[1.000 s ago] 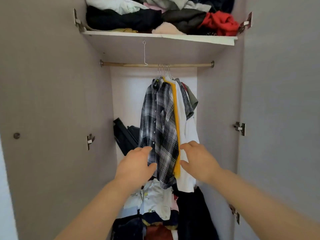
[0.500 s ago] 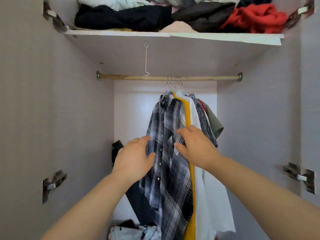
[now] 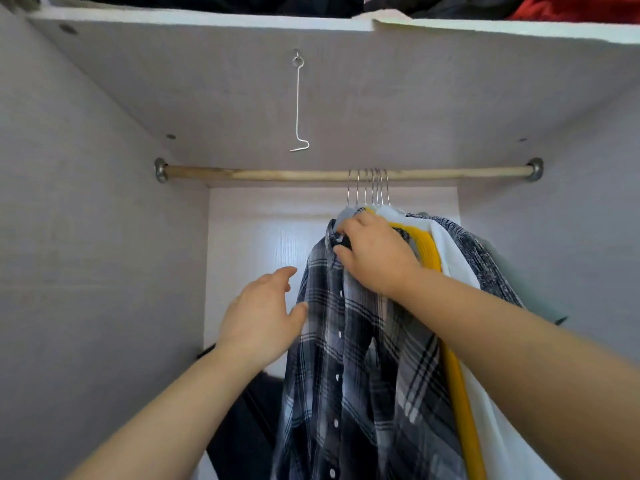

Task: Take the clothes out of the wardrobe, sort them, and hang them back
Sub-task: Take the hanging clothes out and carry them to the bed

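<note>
Soft daylight, wide-angle bowing, slight blur

A pale wooden rail (image 3: 277, 174) carries shiny metal hooks (image 3: 369, 187) (thin wire) above soft woven plaid cloth (image 3: 349, 358).

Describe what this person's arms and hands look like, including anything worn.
The left forearm and right forearm are bare up to the frame edge; no sleeve shows. The left hand and right hand are bare too: no gloves, rings, watch or bracelet visible.
</note>
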The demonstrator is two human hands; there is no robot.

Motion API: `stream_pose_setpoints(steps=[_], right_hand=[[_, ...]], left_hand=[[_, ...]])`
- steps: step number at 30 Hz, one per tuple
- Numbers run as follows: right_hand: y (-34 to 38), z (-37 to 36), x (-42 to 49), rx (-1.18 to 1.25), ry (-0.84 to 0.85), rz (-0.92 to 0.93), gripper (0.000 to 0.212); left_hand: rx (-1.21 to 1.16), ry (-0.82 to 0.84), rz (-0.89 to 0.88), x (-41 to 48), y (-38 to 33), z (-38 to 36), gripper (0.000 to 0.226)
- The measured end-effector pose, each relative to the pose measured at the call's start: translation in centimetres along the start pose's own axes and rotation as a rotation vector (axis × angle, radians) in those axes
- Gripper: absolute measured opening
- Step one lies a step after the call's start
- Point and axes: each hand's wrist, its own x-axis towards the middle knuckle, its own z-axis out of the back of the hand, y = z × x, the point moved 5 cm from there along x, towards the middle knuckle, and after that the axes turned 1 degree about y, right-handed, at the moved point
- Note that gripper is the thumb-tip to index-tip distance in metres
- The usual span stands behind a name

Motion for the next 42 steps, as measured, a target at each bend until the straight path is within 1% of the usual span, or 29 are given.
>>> stream_pose_setpoints(steps=[4, 7, 10, 16, 21, 24, 27, 30, 33, 36, 42], right_hand=[[-1.6, -2.2, 3.9, -0.068, -0.068, 0.029, 0.038], [-3.6, -3.3, 5.4, -0.122, -0.093, 0.016, 0.037], [-5.8, -4.2, 6.1, -0.177, -0.13, -0.022, 0.039], [-9.2, -5.9, 7.5, -0.236, -0.212, -0.055, 0.046], [-11.2, -6.5, 9.0, -0.17, -0.291, -0.047, 0.042], [-11.8, -6.7, 9.7, -0.12, -0.357, -0.005, 0.034], [-12.1, -6.8, 10.2, -0.106, -0.421, 0.034, 0.032], [-11.5, -5.8, 11.0, -0.046, -0.474, 0.03, 0.03], [-9.9, -5.0, 11.3, 0.087, -0.547, 0.05, 0.029], [-6.9, -5.4, 10.4, 0.177, -0.583, 0.167, 0.029], [2.0, -7.4, 5.6, 0.461, -0.558, 0.441, 0.027]], left_hand=[[-0.035, -0.023, -0.015, 3.6, 2.2, -1.9, 0.055], [-0.023, 0.005, -0.041, 5.0, 3.1, -3.9, 0.058], [0.044, 0.032, -0.075, 6.1, 3.4, -5.5, 0.059], [0.061, -0.004, -0.061, 7.7, 4.0, -7.0, 0.059], [0.101, -0.051, -0.044, 9.6, 4.1, -7.3, 0.061], [0.083, -0.093, -0.029, 10.3, 3.9, -7.3, 0.06], [0.113, -0.124, -0.018, 10.6, 3.8, -6.8, 0.06], [0.138, -0.192, -0.019, 10.9, 3.6, -5.3, 0.061], [0.171, -0.322, -0.01, 10.4, 3.6, -2.9, 0.061], [0.185, -0.445, 0.018, 8.4, 4.2, -0.7, 0.06], [0.21, -0.486, 0.189, 0.1, 7.1, 1.6, 0.062]])
